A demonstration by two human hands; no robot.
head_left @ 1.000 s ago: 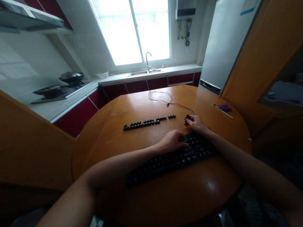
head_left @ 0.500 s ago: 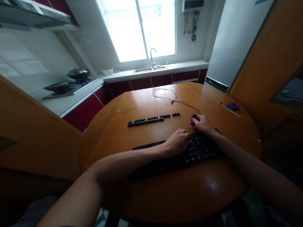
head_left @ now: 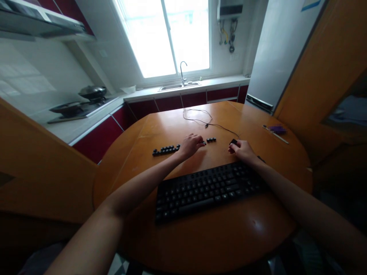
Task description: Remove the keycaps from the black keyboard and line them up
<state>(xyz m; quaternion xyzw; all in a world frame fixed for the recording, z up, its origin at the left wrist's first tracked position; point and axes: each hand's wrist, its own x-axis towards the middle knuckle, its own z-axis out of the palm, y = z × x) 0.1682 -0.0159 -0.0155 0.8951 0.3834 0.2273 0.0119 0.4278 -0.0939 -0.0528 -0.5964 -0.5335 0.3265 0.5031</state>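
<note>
A black keyboard (head_left: 200,187) lies slantwise on the wooden table, with bare slots along its upper part. Beyond it, loose black keycaps (head_left: 164,150) stand in a broken row. My left hand (head_left: 189,147) is over the middle of that row, fingers pinched down at a keycap (head_left: 203,143); the hand hides part of the row. Another short group of keycaps (head_left: 211,139) sits just to its right. My right hand (head_left: 243,151) is closed on a small black square object (head_left: 233,142) above the keyboard's far right corner. The right forearm covers the keyboard's right end.
A thin cable (head_left: 197,110) loops over the far side of the round table (head_left: 129,160). To the right lie a white stick-like brush (head_left: 279,138) and a purple item (head_left: 277,130), blurred. Behind are a counter with a sink (head_left: 172,87) and a stove with pans (head_left: 91,92).
My left hand has moved from the keyboard's upper right, forward and left to the keycap row. The right hand stays nearly in place with the black object. The view has shifted slightly.
</note>
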